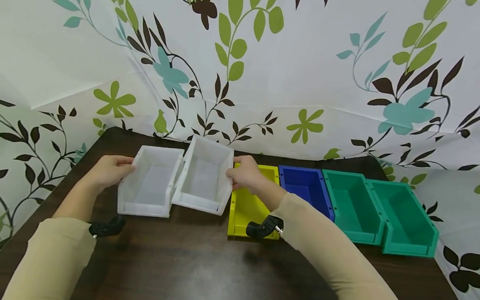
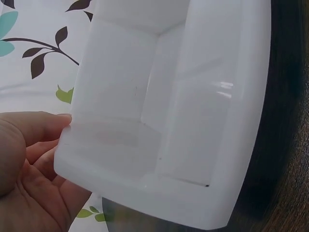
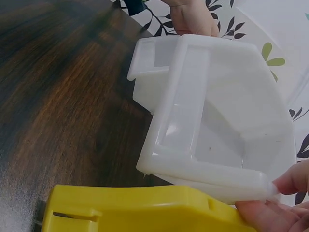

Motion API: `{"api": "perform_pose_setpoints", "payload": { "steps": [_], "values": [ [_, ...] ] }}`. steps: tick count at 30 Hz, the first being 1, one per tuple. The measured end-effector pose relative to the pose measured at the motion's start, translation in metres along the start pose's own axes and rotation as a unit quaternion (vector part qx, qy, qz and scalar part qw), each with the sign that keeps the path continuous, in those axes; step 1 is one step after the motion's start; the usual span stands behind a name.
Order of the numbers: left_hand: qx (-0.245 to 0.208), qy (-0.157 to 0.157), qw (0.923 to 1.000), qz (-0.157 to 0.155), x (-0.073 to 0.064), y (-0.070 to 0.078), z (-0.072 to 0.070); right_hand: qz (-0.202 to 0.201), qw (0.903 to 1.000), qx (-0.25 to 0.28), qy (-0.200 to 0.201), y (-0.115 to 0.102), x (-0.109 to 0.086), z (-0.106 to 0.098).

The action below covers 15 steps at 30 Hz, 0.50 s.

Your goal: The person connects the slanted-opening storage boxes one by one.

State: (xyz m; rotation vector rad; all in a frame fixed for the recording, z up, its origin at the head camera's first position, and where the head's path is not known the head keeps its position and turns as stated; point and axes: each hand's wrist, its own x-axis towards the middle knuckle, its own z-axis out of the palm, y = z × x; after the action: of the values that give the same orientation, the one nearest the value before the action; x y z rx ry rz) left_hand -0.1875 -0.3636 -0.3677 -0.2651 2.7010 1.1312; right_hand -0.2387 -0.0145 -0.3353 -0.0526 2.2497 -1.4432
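Observation:
Two white plastic bins (image 1: 151, 181) stand side by side at the left of the row in the head view. My left hand (image 1: 107, 171) grips the outer left wall of the left one, thumb and fingers at its edge in the left wrist view. The second white bin (image 3: 219, 130) sits tilted and turned slightly, its left side against the first bin. Its right wall is pinched between the thumb and fingers of my right hand (image 1: 248, 173). Below that hand lies the yellow bin (image 1: 249, 210), partly covered by my right forearm.
Right of the yellow bin come a blue bin (image 1: 304, 183) and two green bins (image 1: 354, 207), all on the dark wooden table (image 1: 167, 260). A white cloth (image 1: 277, 79) with leaf prints hangs behind the table. Black wrist bands (image 1: 107, 227) are on both my arms.

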Motion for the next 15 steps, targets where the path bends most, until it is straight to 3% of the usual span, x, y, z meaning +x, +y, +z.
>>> {"api": "perform_pose_setpoints", "payload": {
  "steps": [15],
  "values": [
    [-0.014, -0.001, 0.9999, 0.003, -0.0005, 0.0022, 0.0015, 0.000, 1.0000, 0.000, 0.000, 0.0022, 0.0028, 0.0013]
  ]
}}
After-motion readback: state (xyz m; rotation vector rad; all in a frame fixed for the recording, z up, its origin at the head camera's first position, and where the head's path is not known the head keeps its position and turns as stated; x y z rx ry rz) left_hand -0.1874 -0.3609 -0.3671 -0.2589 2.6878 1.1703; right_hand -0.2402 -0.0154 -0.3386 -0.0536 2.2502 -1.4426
